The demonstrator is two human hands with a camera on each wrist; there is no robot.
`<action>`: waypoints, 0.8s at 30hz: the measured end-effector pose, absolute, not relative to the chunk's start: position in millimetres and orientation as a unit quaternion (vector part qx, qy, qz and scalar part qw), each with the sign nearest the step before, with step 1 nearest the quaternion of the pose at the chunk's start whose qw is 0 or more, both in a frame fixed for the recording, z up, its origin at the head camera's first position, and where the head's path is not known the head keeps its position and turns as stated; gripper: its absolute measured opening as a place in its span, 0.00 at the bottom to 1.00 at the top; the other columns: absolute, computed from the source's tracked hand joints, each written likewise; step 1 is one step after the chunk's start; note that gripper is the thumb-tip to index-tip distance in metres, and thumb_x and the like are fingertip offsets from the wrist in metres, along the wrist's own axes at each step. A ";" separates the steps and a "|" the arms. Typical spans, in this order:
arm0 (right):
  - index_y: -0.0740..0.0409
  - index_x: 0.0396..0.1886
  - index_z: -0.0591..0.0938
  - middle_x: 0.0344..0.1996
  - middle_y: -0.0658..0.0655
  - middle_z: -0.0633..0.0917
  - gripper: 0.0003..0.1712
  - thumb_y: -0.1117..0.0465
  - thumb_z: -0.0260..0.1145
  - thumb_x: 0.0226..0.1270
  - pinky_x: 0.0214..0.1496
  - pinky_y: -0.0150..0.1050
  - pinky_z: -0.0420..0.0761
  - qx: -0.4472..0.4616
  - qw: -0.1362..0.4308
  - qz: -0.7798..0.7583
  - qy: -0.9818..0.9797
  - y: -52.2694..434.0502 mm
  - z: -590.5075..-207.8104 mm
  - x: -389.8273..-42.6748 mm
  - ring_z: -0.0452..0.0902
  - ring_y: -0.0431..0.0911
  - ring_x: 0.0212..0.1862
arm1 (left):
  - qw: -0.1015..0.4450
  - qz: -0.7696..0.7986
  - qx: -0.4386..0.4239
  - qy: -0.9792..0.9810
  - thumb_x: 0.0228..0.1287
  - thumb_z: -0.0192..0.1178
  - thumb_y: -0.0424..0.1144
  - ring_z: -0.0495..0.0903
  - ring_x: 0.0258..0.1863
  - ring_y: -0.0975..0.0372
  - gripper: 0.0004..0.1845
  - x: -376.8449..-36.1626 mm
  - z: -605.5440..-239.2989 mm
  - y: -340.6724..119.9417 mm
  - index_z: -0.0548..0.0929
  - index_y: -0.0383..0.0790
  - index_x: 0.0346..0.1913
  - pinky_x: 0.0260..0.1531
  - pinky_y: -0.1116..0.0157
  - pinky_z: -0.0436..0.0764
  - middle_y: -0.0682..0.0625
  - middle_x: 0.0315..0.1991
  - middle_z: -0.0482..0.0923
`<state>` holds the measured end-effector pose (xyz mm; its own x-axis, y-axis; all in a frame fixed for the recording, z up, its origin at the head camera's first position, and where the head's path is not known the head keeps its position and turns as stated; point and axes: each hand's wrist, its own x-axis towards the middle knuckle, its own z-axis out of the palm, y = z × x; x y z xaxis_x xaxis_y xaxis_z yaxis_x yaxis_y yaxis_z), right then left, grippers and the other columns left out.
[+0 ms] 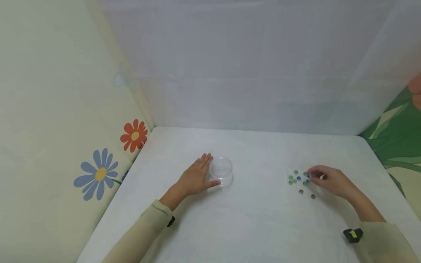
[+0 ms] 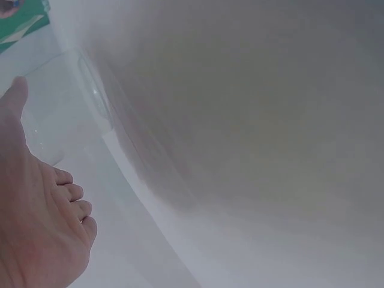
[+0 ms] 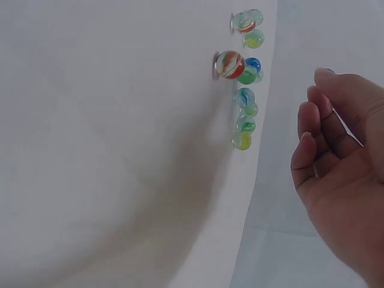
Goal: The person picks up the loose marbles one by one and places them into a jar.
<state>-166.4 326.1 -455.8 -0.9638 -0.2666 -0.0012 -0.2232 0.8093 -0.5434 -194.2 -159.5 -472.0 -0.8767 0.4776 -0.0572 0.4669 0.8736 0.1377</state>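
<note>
- The white bench point(image 1: 250, 219) is walled on three sides: a flowered panel point(image 1: 65, 109) along its left edge, a pale grey sheet point(image 1: 250, 73) across the far edge, and a green-leafed panel point(image 1: 398, 138) at the right.
- Bare bench surface lies between the two hands and in front of them toward the near edge; the far half of the bench is also bare.
- The clear round container point(image 1: 221, 170) stands upright left of centre, well apart from every edge.
- The left hand point(image 1: 194, 178) lies flat beside the container, fingers straight and together; its grip is released, with the thumb tip and fingertips touching or just beside the container's wall.
- The marbles point(image 1: 297, 179) lie in a loose cluster right of centre, with two set a little nearer the person; in the right wrist view they show green, blue and orange swirls.
- The right hand point(image 1: 330, 180) rests just right of the cluster, fingers curled, with its fingertips at the nearest marbles; I cannot tell whether its grip has one pinched.
</note>
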 end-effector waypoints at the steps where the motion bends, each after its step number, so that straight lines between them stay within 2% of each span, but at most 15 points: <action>1: 0.61 0.51 0.84 0.40 0.53 0.86 0.12 0.65 0.69 0.69 0.40 0.32 0.80 -0.131 0.036 -0.282 0.950 324.5 -454.8 -166.2 0.79 0.45 0.42 | 0.045 0.062 0.244 0.967 0.67 0.45 0.76 0.41 0.82 0.53 0.57 -194.1 -471.7 -159.3 0.47 0.34 0.81 0.80 0.57 0.47 0.42 0.82 0.43; 15: 0.58 0.53 0.84 0.41 0.52 0.86 0.13 0.61 0.68 0.71 0.42 0.30 0.82 -0.138 0.024 -0.324 0.936 296.6 -437.3 -165.3 0.79 0.44 0.44 | 0.050 0.061 0.239 0.968 0.66 0.44 0.78 0.41 0.82 0.54 0.58 -194.6 -472.1 -159.0 0.46 0.35 0.81 0.80 0.57 0.47 0.43 0.82 0.42; 24: 0.59 0.53 0.84 0.41 0.52 0.86 0.13 0.64 0.69 0.70 0.44 0.30 0.82 -0.152 0.011 -0.337 0.929 280.2 -432.4 -167.1 0.79 0.43 0.43 | 0.058 0.068 0.234 0.968 0.66 0.45 0.77 0.39 0.82 0.54 0.58 -193.6 -469.8 -158.1 0.45 0.36 0.81 0.80 0.57 0.45 0.44 0.83 0.41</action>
<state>-167.1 280.2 -432.4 -0.9535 -0.2901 0.0814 -0.2749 0.7266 -0.6297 -193.6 -158.1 -469.8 -0.8836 0.4614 -0.0796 0.4457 0.8810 0.1585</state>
